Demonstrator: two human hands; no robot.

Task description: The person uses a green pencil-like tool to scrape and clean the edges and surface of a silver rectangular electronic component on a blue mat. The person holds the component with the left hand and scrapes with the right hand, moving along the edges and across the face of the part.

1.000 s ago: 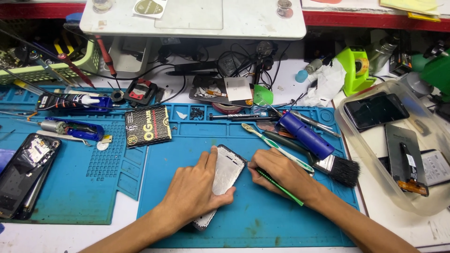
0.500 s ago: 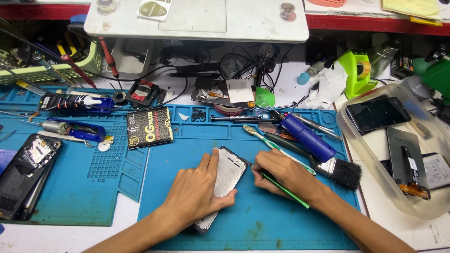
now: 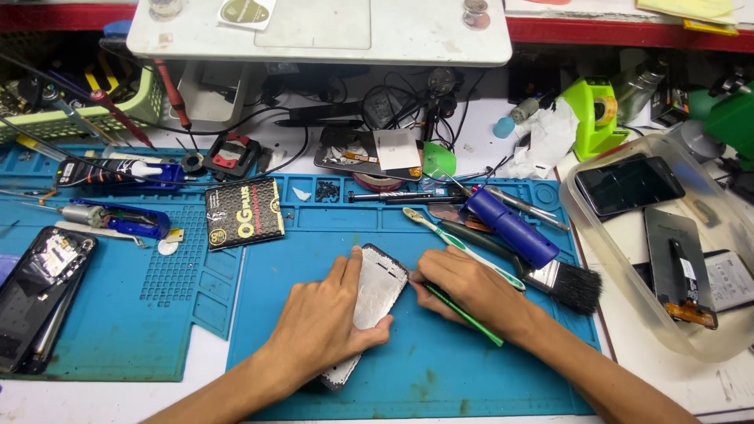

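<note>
Little has shifted since a second ago: my left hand (image 3: 318,326) still presses the phone frame (image 3: 375,302) flat on the blue mat (image 3: 440,369), grip closed over its lower half. My right hand (image 3: 471,290) pinches a green tool (image 3: 465,316), its tip apparently at the frame's edge. I judge the frame light, thin, bendable; best held by its long edges.
</note>
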